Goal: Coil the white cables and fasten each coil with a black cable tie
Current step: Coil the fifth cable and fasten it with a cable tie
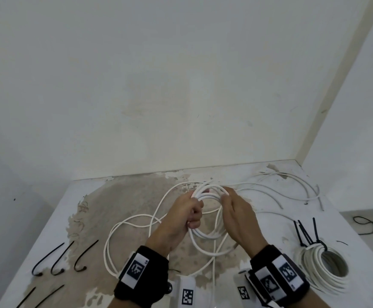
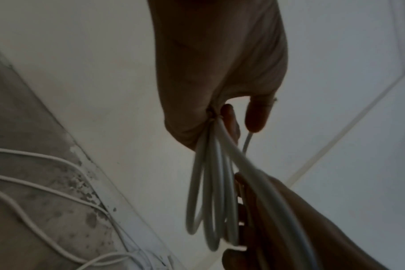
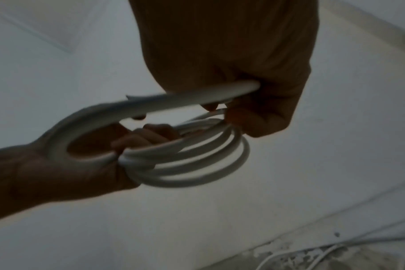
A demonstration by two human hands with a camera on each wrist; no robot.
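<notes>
Both hands hold a half-wound coil of white cable [image 1: 210, 194] above the middle of the table. My left hand [image 1: 188, 213] grips the coil's left side, its fingers curled round several loops [image 2: 214, 182]. My right hand [image 1: 230, 200] holds the coil's right side, with a strand of white cable [image 3: 197, 95] lying over its curled fingers. The loose rest of that cable [image 1: 123, 227] trails in wide loops over the table to the left and toward me. A finished coil [image 1: 324, 267] with black ties [image 1: 307, 234] lies at the right.
Several loose black cable ties [image 1: 54, 257] lie at the table's near left. More white cable [image 1: 292, 187] sprawls at the far right by the wall corner. The table [image 1: 87, 207] has a worn, stained top. A black wire [image 1: 365, 223] lies on the floor beyond its right edge.
</notes>
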